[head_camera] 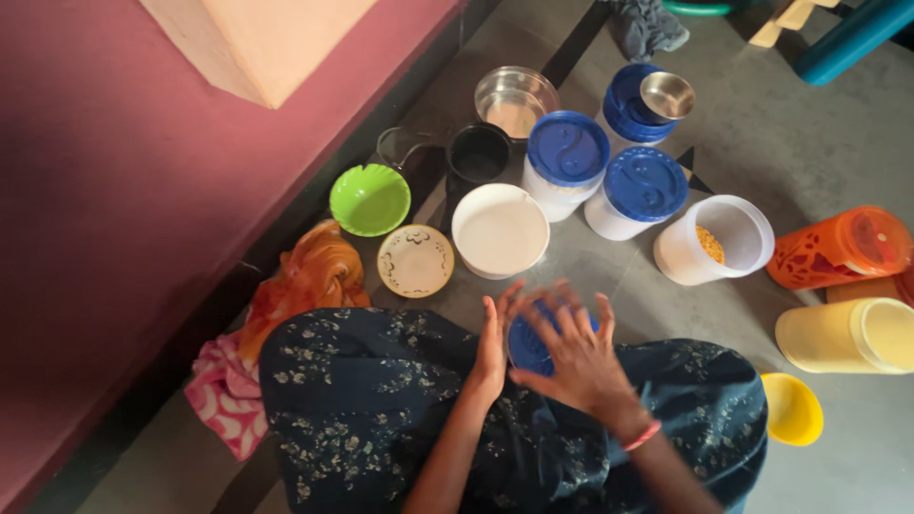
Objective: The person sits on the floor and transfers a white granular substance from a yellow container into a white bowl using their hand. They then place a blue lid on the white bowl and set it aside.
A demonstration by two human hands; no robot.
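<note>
Blue lid (529, 347) sits between both hands. Right hand (574, 354) spreads its grip over it; left hand (492, 349) presses flat against its side. White open container (500, 229) stands just beyond on the floor (666, 314).

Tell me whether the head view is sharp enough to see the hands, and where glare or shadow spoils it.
Head view: right hand is motion-blurred over the blue lid; left hand is sharper. Glare on the steel cup; the maroon surface lies in dim shadow.

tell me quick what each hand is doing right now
Left hand: open, flat against the side of the blue lid.
Right hand: fingers spread over the top of the blue lid, gripping it; blurred.
</note>
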